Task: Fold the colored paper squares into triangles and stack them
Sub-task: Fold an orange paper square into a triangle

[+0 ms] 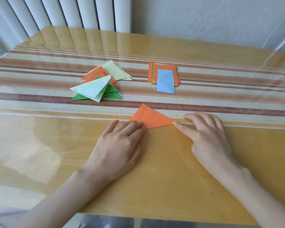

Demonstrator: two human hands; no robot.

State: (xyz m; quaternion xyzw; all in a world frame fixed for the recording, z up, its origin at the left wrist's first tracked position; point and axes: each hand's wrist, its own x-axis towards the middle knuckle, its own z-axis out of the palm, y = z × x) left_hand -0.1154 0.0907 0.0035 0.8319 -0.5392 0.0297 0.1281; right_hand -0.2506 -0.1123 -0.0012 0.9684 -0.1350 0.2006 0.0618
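Pressing the orange triangle [152, 118] at left, the left grip [117, 145] lies spread flat. Right grip [207, 137], loosely spread, touches its right tip.

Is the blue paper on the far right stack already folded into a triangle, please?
No, the blue paper lies flat and four-cornered on top of the orange squares.

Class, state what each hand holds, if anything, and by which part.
Nothing is gripped. The left hand presses the orange triangle flat at its left corner; the right hand touches its right corner.
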